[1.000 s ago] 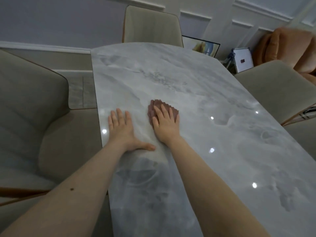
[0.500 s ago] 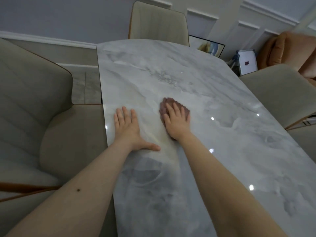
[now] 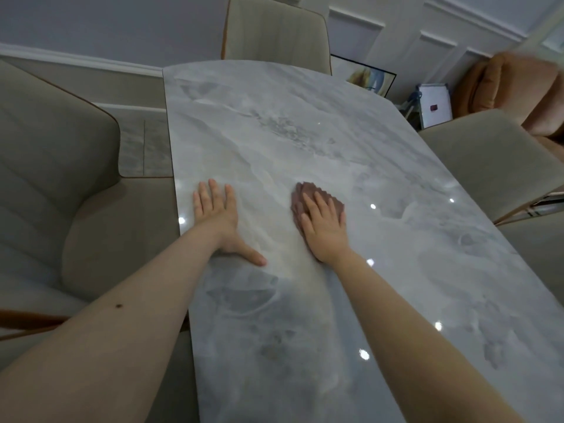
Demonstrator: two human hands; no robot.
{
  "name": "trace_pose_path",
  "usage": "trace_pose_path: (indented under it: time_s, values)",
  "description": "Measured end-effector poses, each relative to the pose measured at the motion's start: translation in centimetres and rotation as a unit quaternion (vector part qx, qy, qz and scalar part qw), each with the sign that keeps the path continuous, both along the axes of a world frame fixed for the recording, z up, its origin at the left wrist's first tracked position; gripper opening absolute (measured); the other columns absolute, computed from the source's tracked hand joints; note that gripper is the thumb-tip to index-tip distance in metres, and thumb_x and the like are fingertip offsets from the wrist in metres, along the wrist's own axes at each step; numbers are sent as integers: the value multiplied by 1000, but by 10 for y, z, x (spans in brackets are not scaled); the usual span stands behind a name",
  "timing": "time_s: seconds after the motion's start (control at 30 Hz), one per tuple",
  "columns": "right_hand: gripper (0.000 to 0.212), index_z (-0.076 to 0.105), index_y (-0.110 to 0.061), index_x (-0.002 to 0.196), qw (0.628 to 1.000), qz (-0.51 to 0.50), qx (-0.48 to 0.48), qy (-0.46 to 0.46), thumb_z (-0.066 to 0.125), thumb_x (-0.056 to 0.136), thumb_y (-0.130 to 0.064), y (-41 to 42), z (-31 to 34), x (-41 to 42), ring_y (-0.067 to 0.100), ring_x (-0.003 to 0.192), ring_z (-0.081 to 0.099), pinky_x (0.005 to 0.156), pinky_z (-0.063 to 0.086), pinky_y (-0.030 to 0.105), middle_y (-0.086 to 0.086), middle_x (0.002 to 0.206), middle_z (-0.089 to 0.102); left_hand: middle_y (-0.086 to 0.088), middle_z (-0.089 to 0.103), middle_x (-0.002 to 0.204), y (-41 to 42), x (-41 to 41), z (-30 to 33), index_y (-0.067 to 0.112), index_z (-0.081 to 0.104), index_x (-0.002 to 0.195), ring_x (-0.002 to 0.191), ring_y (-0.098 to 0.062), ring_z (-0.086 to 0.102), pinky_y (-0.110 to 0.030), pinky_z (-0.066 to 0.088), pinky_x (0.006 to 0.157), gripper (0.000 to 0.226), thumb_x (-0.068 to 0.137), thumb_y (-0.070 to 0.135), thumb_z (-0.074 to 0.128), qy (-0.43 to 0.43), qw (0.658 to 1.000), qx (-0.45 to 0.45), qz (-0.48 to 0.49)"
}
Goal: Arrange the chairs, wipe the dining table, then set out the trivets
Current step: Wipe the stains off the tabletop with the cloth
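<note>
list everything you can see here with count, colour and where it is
dining table: 1, grey-white marble look, glossy, runs down the middle of the view
cloth: 1, reddish brown, on the table under the right hand
chairs: 3, beige with brown edging; one at the left side, one at the far end, one at the right side
armchair: 1, orange-brown, far right by the wall
framed picture: 1, dark frame, leaning at the wall beyond the table
white board-like item: 1, beside the picture; unclear what it is
left hand: flat on the table near its left edge
right hand: flat, pressing the cloth
</note>
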State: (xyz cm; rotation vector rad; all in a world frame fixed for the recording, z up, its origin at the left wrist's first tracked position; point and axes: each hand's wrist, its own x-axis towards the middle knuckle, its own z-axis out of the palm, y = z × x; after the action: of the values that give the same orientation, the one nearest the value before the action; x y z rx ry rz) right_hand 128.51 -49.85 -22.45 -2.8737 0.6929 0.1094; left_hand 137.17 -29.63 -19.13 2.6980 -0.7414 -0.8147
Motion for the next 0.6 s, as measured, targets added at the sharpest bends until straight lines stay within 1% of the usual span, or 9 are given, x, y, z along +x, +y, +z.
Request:
trace_pose_path:
  time_s: [0.1, 0.17, 0.23, 0.3, 0.33, 0.4, 0.43, 0.5, 0.6]
  values:
    - [51, 13, -35, 151, 997, 74, 13, -18, 23, 102, -43, 37, 0, 8, 16, 148, -4, 118, -7, 42, -10, 161, 2, -21, -37, 147, 2, -3, 2, 8, -26, 145, 134, -35, -38, -45, -22, 112, 166, 34, 78, 75, -12, 1000, -24, 10]
    - [58, 15, -37, 151, 989, 146, 15, -26, 15, 95, -52, 41, 1, -26, 15, 148, -1, 118, -4, 41, -9, 161, 6, -19, -31, 151, 8, -8, 1, 8, -18, 148, 138, -32, -32, -44, -19, 114, 159, 39, 81, 71, -37, 998, -49, -3]
    - [61, 21, -35, 150, 985, 167, 13, -43, 10, 92, -53, 20, -2, -71, 15, 148, 6, 119, 0, 41, -9, 159, 15, -16, -27, 154, 19, -16, -3, 9, -11, 151, 141, -29, -28, -46, -19, 114, 149, 46, 83, 65, -59, 996, -65, -15]
    - [60, 28, -30, 149, 991, 114, -22, -66, 13, 95, -52, -18, -6, -97, 17, 147, 15, 119, 7, 46, -8, 157, 22, -15, -27, 154, 35, -25, -6, 13, -11, 151, 140, -29, -30, -48, -23, 111, 146, 46, 86, 61, -72, 996, -60, 1]
    - [58, 27, -30, 149, 996, 48, -25, -64, 15, 96, -50, -30, -6, -98, 18, 147, 14, 118, 6, 46, -8, 158, 22, -15, -29, 153, 45, -29, -7, 14, -13, 150, 139, -30, -31, -49, -24, 110, 148, 45, 87, 60, -77, 995, -53, 19]
    - [51, 21, -33, 150, 995, -84, -2, -43, 22, 100, -44, -34, -6, -78, 19, 148, 6, 118, 0, 46, -7, 160, 14, -15, -31, 152, 58, -34, -10, 13, -18, 149, 138, -31, -33, -47, -22, 111, 154, 40, 89, 61, -69, 995, -51, 55]
    - [50, 19, -34, 151, 993, -110, -1, -42, 25, 102, -41, -26, -7, -59, 20, 148, 3, 118, -3, 47, -6, 160, 11, -15, -32, 152, 62, -36, -11, 12, -20, 148, 138, -30, -34, -46, -21, 112, 156, 38, 88, 62, -55, 994, -58, 68]
    - [50, 18, -34, 151, 996, -74, -12, -47, 23, 101, -41, 4, -11, -22, 18, 148, 2, 117, -4, 49, -6, 160, 10, -14, -33, 151, 66, -41, -12, 9, -23, 146, 139, -27, -32, -41, -16, 115, 158, 40, 82, 68, -29, 992, -89, 80]
    - [58, 21, -35, 150, 997, 57, -17, -56, 13, 95, -50, 67, -14, -3, 17, 148, 6, 117, -1, 52, -7, 160, 14, -12, -33, 151, 65, -48, -14, 5, -23, 145, 141, -21, -27, -34, -6, 119, 156, 46, 63, 82, 5, 981, -164, 104]
